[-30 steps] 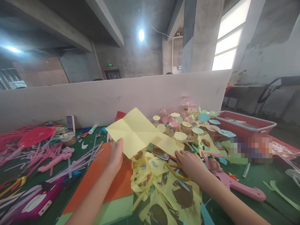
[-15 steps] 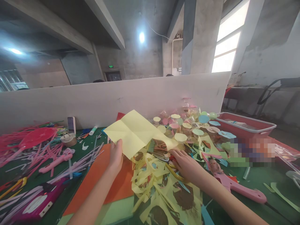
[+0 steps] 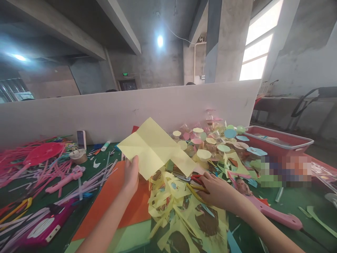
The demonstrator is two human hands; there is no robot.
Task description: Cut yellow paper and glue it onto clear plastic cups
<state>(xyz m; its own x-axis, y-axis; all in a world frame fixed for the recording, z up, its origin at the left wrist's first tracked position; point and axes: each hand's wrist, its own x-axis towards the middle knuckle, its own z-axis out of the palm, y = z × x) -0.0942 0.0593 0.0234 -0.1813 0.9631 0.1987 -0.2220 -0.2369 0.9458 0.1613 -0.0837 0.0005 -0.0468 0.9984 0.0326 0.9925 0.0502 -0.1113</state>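
Note:
My left hand is shut on a folded sheet of pale yellow paper, which it lifts by its lower edge, with crease lines showing. My right hand lies curled over the yellow and red handles of a pair of scissors, whose metal blades point left beneath the sheet. Under both hands spreads a heap of yellow paper offcuts. Beyond my right wrist lies a pink-handled tool, partly hidden by my forearm.
Orange card and green card lie left of the offcuts. Pink and white straws crowd the green table at left. Pastel paper circles and clear jars stand against a white partition. A red tray sits right.
The yellow sheet has risen slightly. My right hand has moved up and left, further onto the scissors' handles, and the view has shifted a little.

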